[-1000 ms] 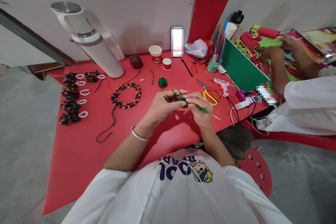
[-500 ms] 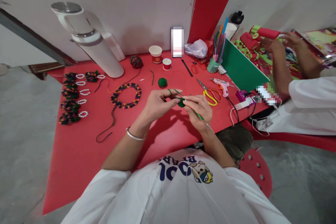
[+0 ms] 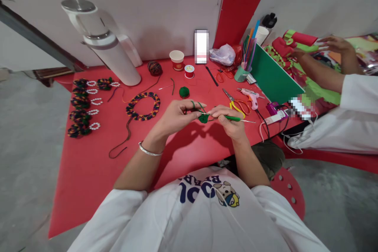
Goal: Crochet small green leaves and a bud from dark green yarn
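My left hand [image 3: 180,116] pinches a small green crochet piece [image 3: 203,118], with green yarn looped round its raised index finger. A crochet hook with a green handle [image 3: 233,118] lies in the closed fingers of my right hand [image 3: 229,120]; its tip reaches the crochet piece, and its thin rear end points right. Behind my hands sits a green ball of yarn [image 3: 184,92]. To the left, a multicoloured crocheted ring [image 3: 143,106] rests on the red table [image 3: 97,181], a brown yarn tail trailing from it.
At the left are several dark scrunchie-like pieces [image 3: 79,116] with white bead loops. A tall white flask [image 3: 118,57], paper cup [image 3: 176,60] and thread spool [image 3: 189,71] stand behind. Scissors [image 3: 234,102], a pink glue gun [image 3: 251,96] and a green divider [image 3: 274,75] are right; another person's hands work beyond.
My right hand has turned the hook from slanting down to nearly level and shifted slightly right. The green piece shows more between my hands. The other person's arms have moved.
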{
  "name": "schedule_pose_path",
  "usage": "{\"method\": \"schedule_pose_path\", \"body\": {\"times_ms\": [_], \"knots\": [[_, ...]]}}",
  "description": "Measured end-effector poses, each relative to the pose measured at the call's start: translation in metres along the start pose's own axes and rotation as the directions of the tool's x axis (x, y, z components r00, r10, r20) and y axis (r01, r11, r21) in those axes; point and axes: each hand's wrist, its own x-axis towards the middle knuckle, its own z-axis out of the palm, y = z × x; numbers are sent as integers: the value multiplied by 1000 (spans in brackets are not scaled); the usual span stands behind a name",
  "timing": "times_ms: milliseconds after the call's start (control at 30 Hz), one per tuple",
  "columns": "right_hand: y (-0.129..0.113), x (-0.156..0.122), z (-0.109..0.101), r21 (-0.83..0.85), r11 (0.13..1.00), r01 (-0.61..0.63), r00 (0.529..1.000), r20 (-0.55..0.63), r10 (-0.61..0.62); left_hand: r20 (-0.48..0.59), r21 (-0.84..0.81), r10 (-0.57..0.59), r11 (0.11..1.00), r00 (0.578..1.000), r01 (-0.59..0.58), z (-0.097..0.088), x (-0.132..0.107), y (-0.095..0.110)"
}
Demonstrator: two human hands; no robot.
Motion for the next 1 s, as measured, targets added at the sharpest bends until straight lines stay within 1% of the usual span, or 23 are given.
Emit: {"method": "schedule_pose_path", "body": {"times_ms": [100,233,400,533,667,833,933,1000], "knots": [[-6,4,-5,-46,999,20,999,50,-18,11,20,18,1000,1000,-18,-1,1,-1],[-13,6,-8,-138,990,36,997,76,-26,-8,20,-3,1000,1000,3,1,2,-3],[-20,8,-5,-178,980,93,992,101,-76,-34,24,-17,1000,999,17,2,2,-3],[-26,9,1,-268,956,120,990,100,-96,-63,58,24,998,998,-20,2,2,-3],[-31,6,8,-388,899,203,979,89,-183,-121,85,55,995,991,-45,3,3,-6],[-30,0,16,-548,770,327,941,114,-318,-209,49,75,997,975,-66,10,3,-9],[-22,-7,22,-622,719,311,942,103,-319,-259,-28,36,999,965,-45,17,2,-10],[-16,-13,27,-650,706,281,947,70,-313,-285,-155,-31,988,958,-14,21,2,-10]]}}
